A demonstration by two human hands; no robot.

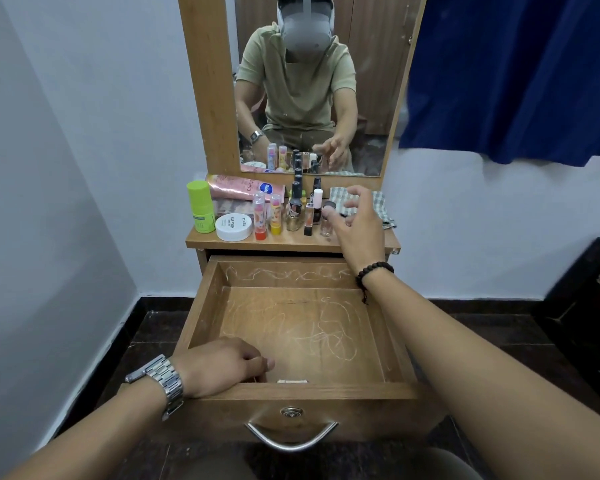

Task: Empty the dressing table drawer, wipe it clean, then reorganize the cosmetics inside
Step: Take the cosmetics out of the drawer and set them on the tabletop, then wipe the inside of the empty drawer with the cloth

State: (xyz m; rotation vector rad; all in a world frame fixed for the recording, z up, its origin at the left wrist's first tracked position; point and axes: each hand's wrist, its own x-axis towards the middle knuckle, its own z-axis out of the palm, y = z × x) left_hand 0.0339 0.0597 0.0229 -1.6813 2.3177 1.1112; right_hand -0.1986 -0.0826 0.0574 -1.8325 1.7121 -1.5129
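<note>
Dressing table top [368, 244]: green stick [200, 206], white jar [234, 227], pink tube [245, 187], small bottles [296, 209], checked cloth [378, 202]

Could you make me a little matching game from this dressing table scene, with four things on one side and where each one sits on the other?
Things:
1. green stick
2. white round tin
3. checked cloth
4. left hand

Places:
A. on the drawer's front edge
B. far left of the tabletop
C. right end of the tabletop, behind the right hand
D. front of the tabletop, just right of the green stick

Pairs: 1-B, 2-D, 3-C, 4-A
</note>
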